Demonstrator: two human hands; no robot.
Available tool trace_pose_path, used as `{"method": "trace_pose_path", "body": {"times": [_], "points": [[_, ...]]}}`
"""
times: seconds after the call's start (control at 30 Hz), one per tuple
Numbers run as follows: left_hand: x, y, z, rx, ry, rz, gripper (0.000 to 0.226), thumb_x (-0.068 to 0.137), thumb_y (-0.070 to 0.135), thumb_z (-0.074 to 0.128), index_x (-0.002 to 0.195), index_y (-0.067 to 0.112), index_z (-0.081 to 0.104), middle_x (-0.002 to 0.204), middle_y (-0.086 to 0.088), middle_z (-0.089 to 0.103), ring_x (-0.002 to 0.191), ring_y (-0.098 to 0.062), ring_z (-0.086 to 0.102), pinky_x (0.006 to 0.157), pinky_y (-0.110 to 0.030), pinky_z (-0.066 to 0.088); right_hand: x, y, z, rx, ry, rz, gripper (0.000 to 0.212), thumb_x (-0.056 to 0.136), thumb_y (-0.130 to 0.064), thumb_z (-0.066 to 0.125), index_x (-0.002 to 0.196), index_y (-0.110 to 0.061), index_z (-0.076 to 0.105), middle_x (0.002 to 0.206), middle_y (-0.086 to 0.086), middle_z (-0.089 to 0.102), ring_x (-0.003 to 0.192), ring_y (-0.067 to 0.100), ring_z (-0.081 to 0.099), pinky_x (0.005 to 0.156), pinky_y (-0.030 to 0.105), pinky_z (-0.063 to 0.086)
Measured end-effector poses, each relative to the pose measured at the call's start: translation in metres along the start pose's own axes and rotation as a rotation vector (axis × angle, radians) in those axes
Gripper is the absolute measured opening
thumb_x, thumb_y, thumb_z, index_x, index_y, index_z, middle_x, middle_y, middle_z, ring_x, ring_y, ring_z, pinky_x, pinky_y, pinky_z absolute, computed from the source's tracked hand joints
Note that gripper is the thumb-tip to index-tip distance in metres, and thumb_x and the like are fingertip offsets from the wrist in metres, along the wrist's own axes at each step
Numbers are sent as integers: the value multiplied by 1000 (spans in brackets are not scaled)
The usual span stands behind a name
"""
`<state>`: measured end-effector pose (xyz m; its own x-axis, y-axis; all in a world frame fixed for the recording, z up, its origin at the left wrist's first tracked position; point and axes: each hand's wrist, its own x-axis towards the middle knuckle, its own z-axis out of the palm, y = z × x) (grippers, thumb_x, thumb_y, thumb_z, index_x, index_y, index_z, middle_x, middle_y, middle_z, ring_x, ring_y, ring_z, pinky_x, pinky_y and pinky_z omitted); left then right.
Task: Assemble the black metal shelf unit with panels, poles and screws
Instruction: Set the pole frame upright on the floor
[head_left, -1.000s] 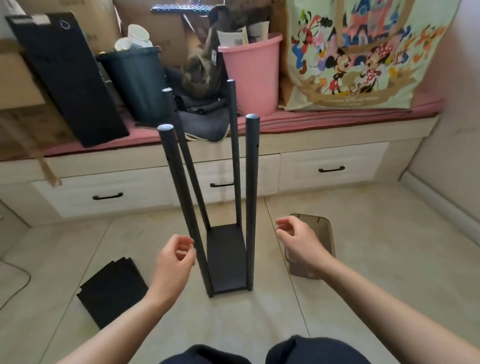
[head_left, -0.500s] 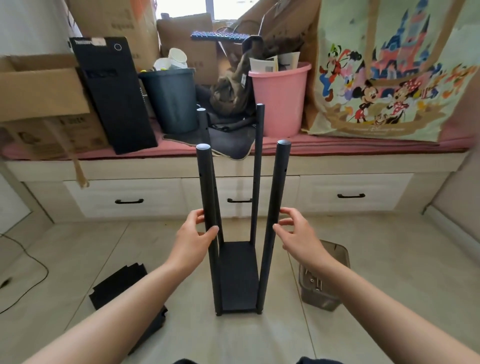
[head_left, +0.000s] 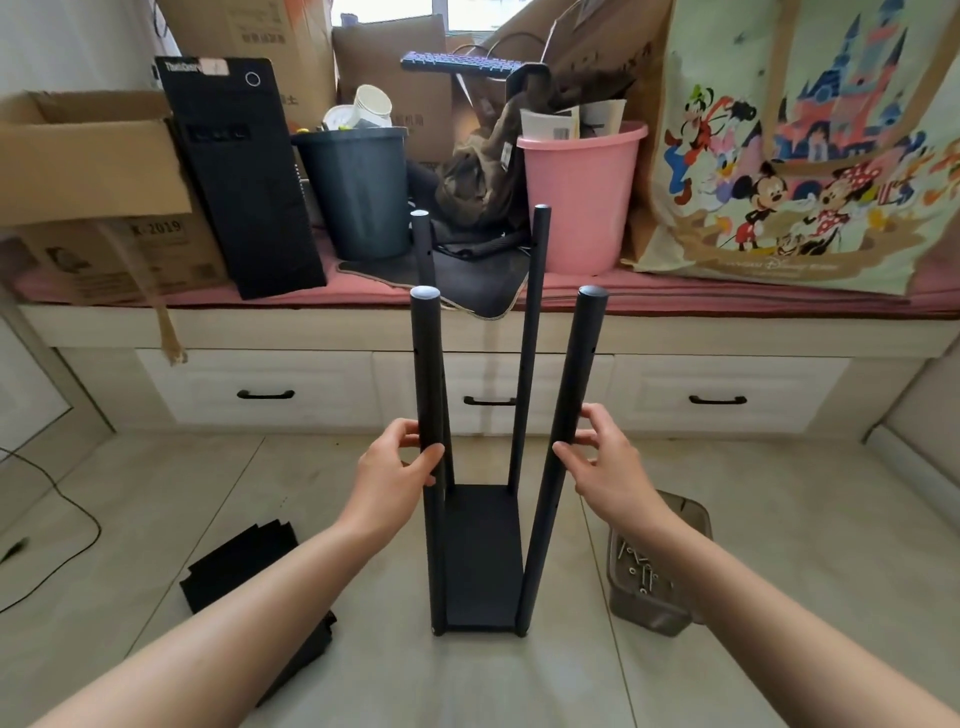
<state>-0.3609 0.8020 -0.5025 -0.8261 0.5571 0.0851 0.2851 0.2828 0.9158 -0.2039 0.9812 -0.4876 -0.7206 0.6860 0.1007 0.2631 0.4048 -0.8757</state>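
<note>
The black shelf unit stands upright on the tiled floor: a bottom panel (head_left: 480, 556) with several poles rising from its corners. My left hand (head_left: 392, 473) is wrapped around the near left pole (head_left: 428, 374) at mid height. My right hand (head_left: 605, 462) touches the near right pole (head_left: 574, 389) with thumb and fingertips, fingers loosely curved around it. The two far poles (head_left: 530, 338) stand free. A stack of loose black panels (head_left: 244, 566) lies on the floor to the left. A translucent brown box of screws (head_left: 654, 577) sits to the right, partly behind my right forearm.
A window bench with white drawers (head_left: 717, 389) runs across the back. On it stand a black PC tower (head_left: 244, 171), a dark bin (head_left: 358, 192), a pink bucket (head_left: 582, 197), cardboard boxes (head_left: 88, 156) and a cartoon-print bag (head_left: 800, 145). A cable (head_left: 67, 499) trails at left.
Both hands have come up from the floor level and closed in on the two near poles. The view has tilted upward, showing more of the bench.
</note>
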Motion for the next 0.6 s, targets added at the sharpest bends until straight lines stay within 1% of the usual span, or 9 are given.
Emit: {"method": "trace_pose_path", "body": {"times": [0.07,0.17,0.27,0.33,0.43,0.47,0.53,0.6], "points": [[-1,0,-1,19,5,13,24,99,28,61,123,22,59,112,9,64,82,-15,71,84,-36,59,-1,0,0,4,-7,2,37,98,-21,59,133,-29,47,116,-1,62,116,26,57,97,53,50],[-1,-1,-3,38,25,27,24,100,28,60,123,22,59,112,10,64,81,-14,71,81,-34,58,-5,1,0,5,-30,3,32,98,-23,59,125,-36,49,115,-1,63,113,26,59,96,53,51],[-2,1,-7,42,32,18,26,101,27,59,126,20,59,114,9,64,83,-14,71,86,-40,59,-10,0,1,-8,-52,-22,29,98,-25,60,120,-40,48,113,-2,64,111,25,60,96,51,51],[-2,1,-9,35,30,5,28,101,27,58,128,19,58,116,7,64,85,-15,71,88,-41,58,-10,0,2,-21,-56,-30,29,98,-24,60,120,-39,48,113,-2,64,113,25,59,98,50,50],[-6,0,-10,40,18,13,26,99,29,61,124,22,58,115,7,64,90,-14,69,84,-32,56,-6,-3,4,-32,-52,-29,29,99,-22,58,122,-37,48,114,0,63,115,26,58,98,51,50],[-8,0,-9,53,7,25,24,99,30,61,122,25,58,113,9,63,92,-15,68,84,-31,55,-4,-4,4,-32,-47,-27,30,99,-21,58,124,-35,48,115,2,63,115,27,58,97,52,51],[-13,0,-7,80,-13,51,22,98,32,63,118,27,57,111,10,63,90,-15,68,84,-32,56,-1,-5,5,-32,-36,-22,32,100,-20,57,128,-32,48,116,4,63,115,28,58,95,53,51],[-16,0,-5,101,-18,70,23,97,33,64,118,26,58,109,10,63,87,-15,68,82,-33,57,0,-5,6,-38,-28,-26,35,100,-19,56,132,-31,48,116,4,62,115,28,57,95,53,51]]}}
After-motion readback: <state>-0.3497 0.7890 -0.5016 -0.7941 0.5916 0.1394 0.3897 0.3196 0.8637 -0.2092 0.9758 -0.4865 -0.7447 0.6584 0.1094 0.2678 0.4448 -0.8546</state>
